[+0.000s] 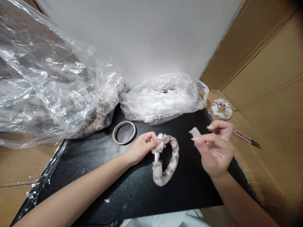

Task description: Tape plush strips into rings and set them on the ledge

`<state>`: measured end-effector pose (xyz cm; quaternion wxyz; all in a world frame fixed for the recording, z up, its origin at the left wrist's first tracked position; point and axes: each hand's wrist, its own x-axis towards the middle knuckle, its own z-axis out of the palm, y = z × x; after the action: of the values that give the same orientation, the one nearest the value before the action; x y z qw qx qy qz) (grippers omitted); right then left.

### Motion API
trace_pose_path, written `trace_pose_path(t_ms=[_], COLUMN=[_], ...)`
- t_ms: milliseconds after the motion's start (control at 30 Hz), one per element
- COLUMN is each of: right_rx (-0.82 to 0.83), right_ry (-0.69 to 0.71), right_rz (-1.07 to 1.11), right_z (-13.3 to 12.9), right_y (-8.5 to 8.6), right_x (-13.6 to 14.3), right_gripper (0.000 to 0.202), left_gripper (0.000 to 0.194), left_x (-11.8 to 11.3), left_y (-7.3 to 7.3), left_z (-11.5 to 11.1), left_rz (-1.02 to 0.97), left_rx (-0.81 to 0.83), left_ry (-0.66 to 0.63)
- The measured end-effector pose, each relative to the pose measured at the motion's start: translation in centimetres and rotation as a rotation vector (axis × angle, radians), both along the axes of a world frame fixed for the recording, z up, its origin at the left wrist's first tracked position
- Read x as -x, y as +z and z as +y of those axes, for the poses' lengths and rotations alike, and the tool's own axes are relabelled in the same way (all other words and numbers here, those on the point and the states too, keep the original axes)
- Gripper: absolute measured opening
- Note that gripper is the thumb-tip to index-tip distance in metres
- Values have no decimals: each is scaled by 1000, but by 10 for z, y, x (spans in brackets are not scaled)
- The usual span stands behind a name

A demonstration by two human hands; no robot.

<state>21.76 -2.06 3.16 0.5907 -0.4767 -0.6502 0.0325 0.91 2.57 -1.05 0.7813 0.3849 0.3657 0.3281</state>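
Observation:
My left hand (146, 145) is closed on a fluffy white and brown ring (174, 154), pinching the upper left part of it above the black table. On the ring's left side, between two furry ends, a bare white section (156, 157) shows. Off to the right, my right hand (216, 146) pinches a small piece of whitish tape (195, 133) between thumb and finger. The tape is apart from the ring. A roll of tape (124, 132) lies flat on the table, to the left of the ring and just above my left forearm.
A large clear plastic bag (54, 97) of furry pieces fills the left side. Behind the ring sits a smaller bag (163, 102) with white contents. At right, another furry ring (222, 109) and pink-handled snips (246, 138) rest on cardboard (265, 176).

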Motion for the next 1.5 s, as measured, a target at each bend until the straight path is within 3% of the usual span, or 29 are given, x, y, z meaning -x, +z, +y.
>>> trace_pose_path(t_ms=[133, 300, 667, 933, 1033, 1133, 1200, 1333, 1400, 1500], right_rx=[342, 577, 634, 824, 764, 663, 799, 1396, 1591, 1741], right_ry=[319, 309, 234, 387, 327, 333, 520, 950, 1060, 1080], right_rz=[-13, 225, 227, 147, 225, 255, 287, 552, 672, 691], right_z=[-5, -2, 0, 5, 11, 18, 21, 21, 19, 17], right_y=[-4, -23, -29, -13, -5, -3, -7, -15, -13, -6], right_x=[21, 39, 41, 24, 8, 0, 1, 5, 2, -5], right_gripper=[16, 20, 29, 20, 22, 28, 35, 55, 58, 62], left_gripper=[36, 33, 29, 20, 18, 18, 18, 17, 16, 15], left_x=[-2, -6, 0, 5, 11, 12, 10, 8, 9, 13], left_y=[1, 8, 9, 27, 37, 44, 46, 50, 54, 62], left_z=[-3, -9, -10, -4, -1, 0, -1, -3, -4, -4], left_rz=[62, 79, 149, 138, 144, 150, 158, 184, 207, 279], left_rx=[-138, -169, -214, -206, -219, -181, -155, -188, -247, -423], left_ry=[60, 53, 9, 69, 42, -91, -169, -232, -250, -280])
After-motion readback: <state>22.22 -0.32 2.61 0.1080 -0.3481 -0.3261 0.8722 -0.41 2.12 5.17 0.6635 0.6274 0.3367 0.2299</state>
